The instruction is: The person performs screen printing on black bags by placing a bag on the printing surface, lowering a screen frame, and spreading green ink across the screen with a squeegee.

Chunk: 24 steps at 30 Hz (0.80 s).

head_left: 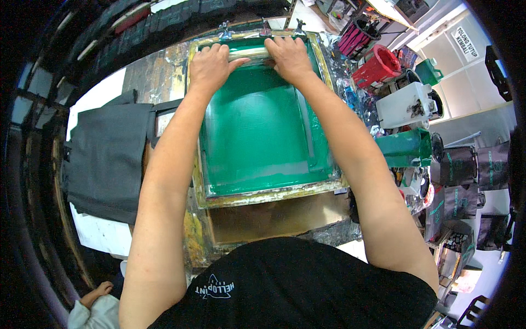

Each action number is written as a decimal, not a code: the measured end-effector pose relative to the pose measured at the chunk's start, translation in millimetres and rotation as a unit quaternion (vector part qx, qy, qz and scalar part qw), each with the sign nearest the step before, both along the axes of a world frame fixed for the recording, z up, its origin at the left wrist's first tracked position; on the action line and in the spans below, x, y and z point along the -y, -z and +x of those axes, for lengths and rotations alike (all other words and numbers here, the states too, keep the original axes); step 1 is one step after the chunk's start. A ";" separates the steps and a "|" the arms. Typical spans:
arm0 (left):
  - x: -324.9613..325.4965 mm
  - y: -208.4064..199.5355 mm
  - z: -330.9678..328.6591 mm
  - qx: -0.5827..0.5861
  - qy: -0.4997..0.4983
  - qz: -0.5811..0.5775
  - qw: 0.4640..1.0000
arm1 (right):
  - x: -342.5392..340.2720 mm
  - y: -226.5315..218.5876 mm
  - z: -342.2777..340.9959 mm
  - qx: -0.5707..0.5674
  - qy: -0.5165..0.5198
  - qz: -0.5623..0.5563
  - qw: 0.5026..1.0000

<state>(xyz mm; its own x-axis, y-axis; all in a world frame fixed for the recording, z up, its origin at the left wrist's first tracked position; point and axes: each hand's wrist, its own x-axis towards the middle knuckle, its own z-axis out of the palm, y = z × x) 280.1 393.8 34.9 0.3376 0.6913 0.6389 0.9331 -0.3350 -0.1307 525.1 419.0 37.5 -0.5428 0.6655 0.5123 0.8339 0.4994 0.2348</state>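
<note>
Both hands are closed over the squeegee, a pale, straight bar that lies crosswise at the far end of the screen frame. The left hand grips the bar's left part: fingers bent over the top, thumb extended inward along the near side. The right hand grips the right part, fingers curled over the top. A short length of bar is exposed between the hands; the contact of its lower edge with the mesh cannot be determined.

The frame is rectangular, its rails crusted with yellow and whitish residue. Inside it, green ink forms a smooth, glossy film, with thicker ridges along the right side. Metal clamps stand at the far rail. A smooth brown board shows below the near rail.

Left of the frame, matte black fabric pieces lie flat. To the right stand a round red bucket, a translucent white jug with dark smears and an elongated green container with ink-coated walls
</note>
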 end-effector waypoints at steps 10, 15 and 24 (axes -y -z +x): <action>101.0 -6.5 11.8 -0.006 -0.016 -0.062 0.998 | 99.8 -3.4 13.0 0.008 -0.007 -0.037 0.999; 171.4 -12.2 21.4 0.012 -0.012 -0.078 0.997 | 171.0 -10.8 20.3 0.006 -0.007 -0.060 0.998; 289.9 -20.7 37.4 0.033 0.018 -0.095 0.995 | 293.1 -19.1 35.1 0.003 0.002 -0.085 0.996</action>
